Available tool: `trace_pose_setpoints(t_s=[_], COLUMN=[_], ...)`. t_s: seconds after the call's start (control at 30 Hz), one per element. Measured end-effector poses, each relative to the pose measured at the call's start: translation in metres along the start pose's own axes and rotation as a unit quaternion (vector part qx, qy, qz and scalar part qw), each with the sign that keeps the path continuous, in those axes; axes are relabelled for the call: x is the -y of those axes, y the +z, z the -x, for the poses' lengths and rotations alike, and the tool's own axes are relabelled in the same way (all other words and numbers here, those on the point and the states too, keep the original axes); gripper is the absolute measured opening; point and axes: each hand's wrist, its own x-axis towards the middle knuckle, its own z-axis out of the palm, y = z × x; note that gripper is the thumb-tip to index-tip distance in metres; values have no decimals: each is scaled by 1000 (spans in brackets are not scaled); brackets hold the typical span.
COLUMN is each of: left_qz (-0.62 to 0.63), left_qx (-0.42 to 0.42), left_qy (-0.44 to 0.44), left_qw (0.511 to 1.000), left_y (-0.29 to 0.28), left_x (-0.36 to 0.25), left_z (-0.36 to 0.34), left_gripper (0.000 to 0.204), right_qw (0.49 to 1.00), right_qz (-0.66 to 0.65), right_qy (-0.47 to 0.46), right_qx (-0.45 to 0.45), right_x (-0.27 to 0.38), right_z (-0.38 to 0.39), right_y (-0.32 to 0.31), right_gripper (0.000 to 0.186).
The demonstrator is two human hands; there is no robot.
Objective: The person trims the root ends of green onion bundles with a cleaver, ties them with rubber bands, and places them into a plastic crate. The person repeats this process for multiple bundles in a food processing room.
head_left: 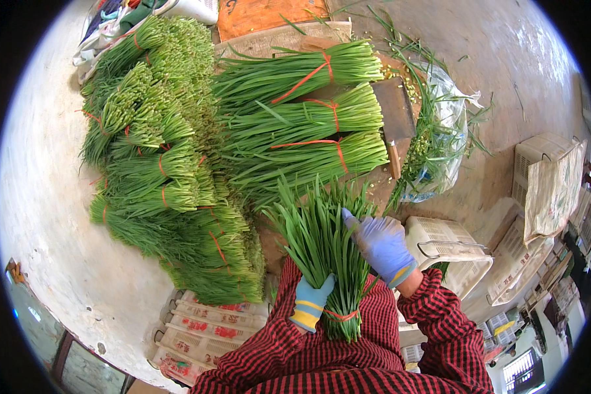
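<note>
A bunch of garlic chives (331,246) stands upright in my lap, leaves fanned upward and a red tie round its lower stems. My left hand (312,301), in a blue glove with yellow stripes, grips the bunch from its left side. At the right side of the leaves is my right hand (382,246), gloved in bluish purple. Its index finger is stretched out against the leaf tops; the other fingers are partly hidden. Beyond the bunch lie three large bundles of chives (308,121), each with a red tie.
A big heap of tied chive bundles (157,151) lies at the left. Loose leaf scraps (420,125) and clear plastic (450,131) are at the right of a dark block (395,108). White crates (446,246) stand right of me, with more crates (197,335) at the lower left.
</note>
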Motion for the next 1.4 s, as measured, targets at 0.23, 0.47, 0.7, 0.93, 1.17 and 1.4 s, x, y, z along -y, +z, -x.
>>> trace_pose_setpoints(t_s=[0.23, 0.47, 0.7, 0.93, 1.17, 1.4], left_qz=[-7, 68, 231, 242, 259, 20], left_qx=[9, -110, -168, -237, -158, -143], left_qy=[9, 16, -21, -113, -96, -89], left_qw=[1000, 991, 958, 934, 948, 985], left_y=[-3, -50, -109, -101, -82, 26], left_x=[-1, 1, 18, -5, -9, -14], left_z=[1, 15, 6, 12, -49, -188], left_gripper=[37, 41, 47, 51, 48, 61], right_qw=[781, 938, 991, 998, 915, 863], right_qz=[-577, -13, -7, -45, -309, -160], right_qy=[239, 340, -25, -35, 209, 477], right_qx=[-11, 69, -128, 6, 154, 41], right_x=[-22, -81, -41, -42, -97, -63], right_z=[-17, -21, -113, -119, 68, 187], right_y=[28, 79, 114, 92, -6, 3], right_gripper=[14, 58, 57, 50, 99, 108])
